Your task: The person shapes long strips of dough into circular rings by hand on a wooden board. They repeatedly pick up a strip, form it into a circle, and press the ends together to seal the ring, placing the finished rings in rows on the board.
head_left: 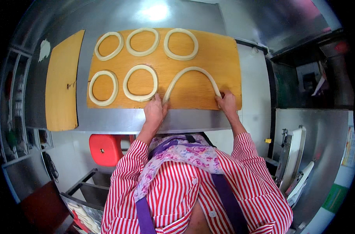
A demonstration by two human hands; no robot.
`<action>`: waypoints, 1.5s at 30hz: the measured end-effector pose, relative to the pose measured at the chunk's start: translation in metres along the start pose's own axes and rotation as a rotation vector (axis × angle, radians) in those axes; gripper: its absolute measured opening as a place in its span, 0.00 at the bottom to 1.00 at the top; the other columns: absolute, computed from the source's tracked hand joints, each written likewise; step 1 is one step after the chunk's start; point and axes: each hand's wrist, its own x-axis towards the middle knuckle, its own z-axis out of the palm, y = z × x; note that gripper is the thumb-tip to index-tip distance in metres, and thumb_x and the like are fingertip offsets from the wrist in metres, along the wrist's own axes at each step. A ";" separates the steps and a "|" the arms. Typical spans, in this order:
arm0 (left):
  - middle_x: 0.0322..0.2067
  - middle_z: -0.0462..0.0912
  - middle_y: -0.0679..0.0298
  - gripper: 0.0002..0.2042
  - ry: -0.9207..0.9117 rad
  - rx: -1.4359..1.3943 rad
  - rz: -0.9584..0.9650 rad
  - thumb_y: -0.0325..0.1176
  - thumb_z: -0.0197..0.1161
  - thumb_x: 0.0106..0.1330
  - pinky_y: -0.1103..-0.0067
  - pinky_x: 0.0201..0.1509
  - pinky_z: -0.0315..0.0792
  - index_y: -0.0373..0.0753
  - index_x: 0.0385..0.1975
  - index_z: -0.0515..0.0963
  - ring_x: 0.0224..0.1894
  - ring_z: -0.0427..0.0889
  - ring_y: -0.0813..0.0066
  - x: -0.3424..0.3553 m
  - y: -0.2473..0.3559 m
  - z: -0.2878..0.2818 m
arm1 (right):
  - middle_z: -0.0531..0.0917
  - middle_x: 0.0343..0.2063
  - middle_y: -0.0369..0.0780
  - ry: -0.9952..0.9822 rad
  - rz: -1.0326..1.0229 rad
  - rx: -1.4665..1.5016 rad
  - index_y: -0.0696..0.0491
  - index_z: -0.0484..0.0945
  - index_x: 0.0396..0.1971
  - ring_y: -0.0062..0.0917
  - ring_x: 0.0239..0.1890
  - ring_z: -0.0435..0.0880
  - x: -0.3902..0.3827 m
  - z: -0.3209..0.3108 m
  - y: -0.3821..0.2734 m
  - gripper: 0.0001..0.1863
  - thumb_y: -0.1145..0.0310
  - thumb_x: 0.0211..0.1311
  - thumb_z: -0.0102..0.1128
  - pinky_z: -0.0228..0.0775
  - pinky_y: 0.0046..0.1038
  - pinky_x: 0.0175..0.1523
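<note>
A pale rope of dough (192, 68) arches across the near right part of a wooden board (177, 86), its curve toward the far side. My left hand (156, 110) is closed on the rope's left end, and my right hand (227, 101) pinches its right end. Just left of my left hand lies a dough ring (155, 84), joined into a loop, with another ring (115, 89) beside it. Along the far side are three more rings: one on the left (119, 46), one in the middle (157, 42) and one (195, 46) above the arched rope.
The board rests on a steel table (107, 121). Left of it lies a second wooden board (61, 89). Below the table's near edge is a red stool (106, 149). White panels (296, 152) lean at the right, and a dark recess (298, 82) opens beyond.
</note>
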 end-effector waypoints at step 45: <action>0.42 0.77 0.55 0.17 -0.499 -0.331 0.573 0.26 0.68 0.48 0.59 0.52 0.69 0.37 0.40 0.78 0.49 0.75 0.51 0.009 -0.018 -0.017 | 0.80 0.38 0.38 -0.518 -0.744 -0.161 0.50 0.81 0.39 0.33 0.49 0.77 -0.042 0.017 -0.132 0.17 0.59 0.51 0.68 0.58 0.47 0.60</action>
